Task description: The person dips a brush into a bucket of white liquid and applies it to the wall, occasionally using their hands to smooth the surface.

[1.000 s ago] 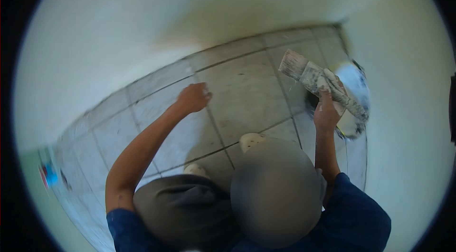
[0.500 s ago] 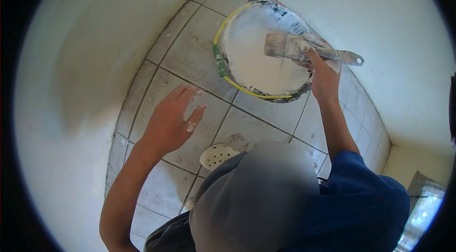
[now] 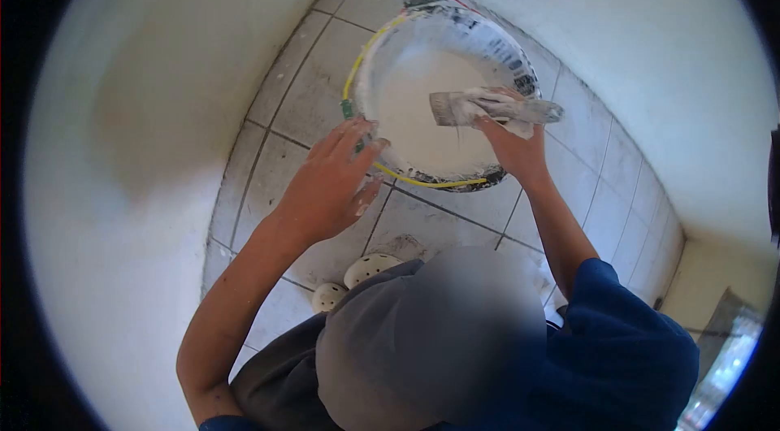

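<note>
My right hand [image 3: 520, 151] is wrapped round the handle of a paintbrush [image 3: 455, 108], its ferrule and grip smeared with white. The bristles point left, over the white paint in a large bucket [image 3: 363, 82]. Black marks show on the bucket's inner wall. At the bucket's left rim my left hand [image 3: 329, 187] reaches out with fingers apart and paint-spotted. Its fingertips are right by the green-wrapped part of the yellow handle [image 3: 431, 184], partly hiding it.
Below is a grey tiled floor [image 3: 284, 175] with paint spots. Pale walls [image 3: 154, 106] rise on both sides, meeting in a corner beyond the bucket. Cream perforated clogs [image 3: 372, 268] show beside the cap [image 3: 398, 333] near the bottom. A bright opening [image 3: 727, 366] lies at lower right.
My left hand has moved up and right to the bucket's rim. My right hand has shifted left and down with the paintbrush, still over the paint.
</note>
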`<state>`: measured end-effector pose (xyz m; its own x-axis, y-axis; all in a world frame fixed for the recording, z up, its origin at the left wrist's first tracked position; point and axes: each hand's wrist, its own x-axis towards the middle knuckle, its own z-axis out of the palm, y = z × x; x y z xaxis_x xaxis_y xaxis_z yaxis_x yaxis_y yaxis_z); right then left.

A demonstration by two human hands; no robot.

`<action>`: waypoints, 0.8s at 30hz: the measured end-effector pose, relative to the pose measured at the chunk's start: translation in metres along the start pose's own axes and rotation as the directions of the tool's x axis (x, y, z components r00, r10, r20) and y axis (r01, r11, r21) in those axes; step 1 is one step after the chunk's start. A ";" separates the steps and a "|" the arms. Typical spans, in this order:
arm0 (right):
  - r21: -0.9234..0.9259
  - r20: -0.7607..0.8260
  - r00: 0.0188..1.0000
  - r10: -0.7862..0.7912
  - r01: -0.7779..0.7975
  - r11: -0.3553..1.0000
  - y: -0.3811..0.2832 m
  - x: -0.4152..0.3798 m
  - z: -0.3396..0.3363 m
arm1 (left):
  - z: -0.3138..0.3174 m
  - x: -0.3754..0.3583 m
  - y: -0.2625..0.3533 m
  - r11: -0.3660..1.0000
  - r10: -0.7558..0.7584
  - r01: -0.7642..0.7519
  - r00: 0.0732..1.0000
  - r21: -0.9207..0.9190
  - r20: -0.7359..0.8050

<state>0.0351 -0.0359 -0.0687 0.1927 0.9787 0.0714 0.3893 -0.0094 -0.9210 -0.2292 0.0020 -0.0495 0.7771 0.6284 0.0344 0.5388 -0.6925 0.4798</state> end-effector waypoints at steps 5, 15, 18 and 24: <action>-0.245 0.125 0.985 -0.122 0.150 0.958 0.042 0.014 -0.002 | 0.014 0.013 -0.022 0.987 0.148 -0.148 0.989 0.054 0.000; -0.226 0.231 0.971 0.067 -0.013 0.974 0.042 0.027 0.022 | 0.016 0.008 -0.022 0.988 0.154 -0.154 0.988 0.001 0.009; -0.157 0.212 0.977 0.031 0.002 0.988 0.076 0.025 0.031 | 0.014 0.002 -0.021 0.992 0.129 -0.128 0.991 -0.008 0.029; 0.216 0.210 0.935 0.286 -0.329 0.919 0.042 0.031 0.004 | 0.016 -0.001 -0.024 0.993 0.116 -0.115 0.992 -0.030 0.039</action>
<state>0.0538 -0.0051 -0.1071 0.1022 0.9555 -0.2766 0.0998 -0.2865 -0.9529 -0.2374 0.0121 -0.0755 0.8465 0.5295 0.0554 0.4358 -0.7489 0.4991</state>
